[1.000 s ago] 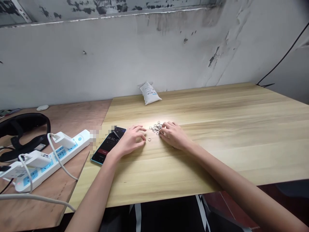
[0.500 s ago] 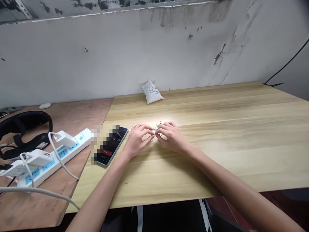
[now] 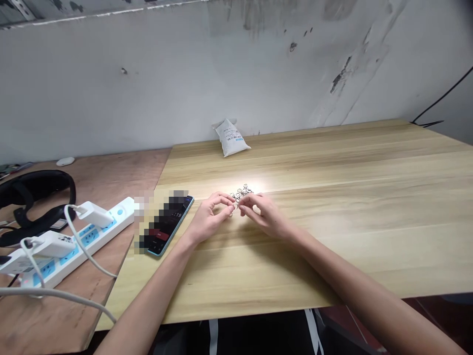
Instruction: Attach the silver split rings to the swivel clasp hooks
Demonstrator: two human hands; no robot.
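Observation:
A small pile of metal rings (image 3: 244,190), thin and dark, lies on the wood-grain table just beyond my fingertips. My left hand (image 3: 211,217) has its thumb and forefinger pinched on a small metal ring (image 3: 231,214), part of which hangs below the fingertips. Facing it, almost touching, my right hand (image 3: 266,215) is closed in a pinch too. What sits between its fingertips is too small and covered to make out. Both hands rest low over the tabletop.
A phone (image 3: 168,224) with a lit screen lies left of my left hand. Farther left are a white power strip (image 3: 83,244) with plugged chargers and cables, and a black headset (image 3: 37,207). A white plastic packet (image 3: 231,139) stands near the wall.
My right hand's fingers have drawn slightly back from the pile, so more rings show. The fingertips of both hands are a little farther apart. The view has shifted slightly.

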